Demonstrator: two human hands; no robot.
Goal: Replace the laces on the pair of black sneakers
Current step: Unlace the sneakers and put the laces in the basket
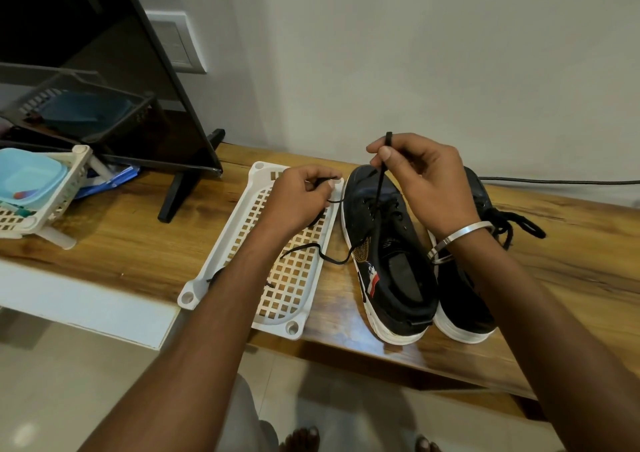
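Two black sneakers with white soles stand side by side on the wooden table. The left sneaker (pixel 388 261) has a black lace (pixel 380 181) running up from its eyelets, and my right hand (pixel 427 181) pinches that lace near its tip above the toe. My left hand (pixel 300 199) pinches the lace's other end over the white tray (pixel 221 261); slack lace trails across the tray. The right sneaker (pixel 464 299) lies partly behind my right arm, its lace (pixel 516 225) tied in a bow.
A black monitor (pixel 114 81) on a stand sits at the back left. A white basket (pixel 45 202) holding a blue lidded container stands at the far left. A black cable (pixel 561 181) runs along the wall behind the shoes.
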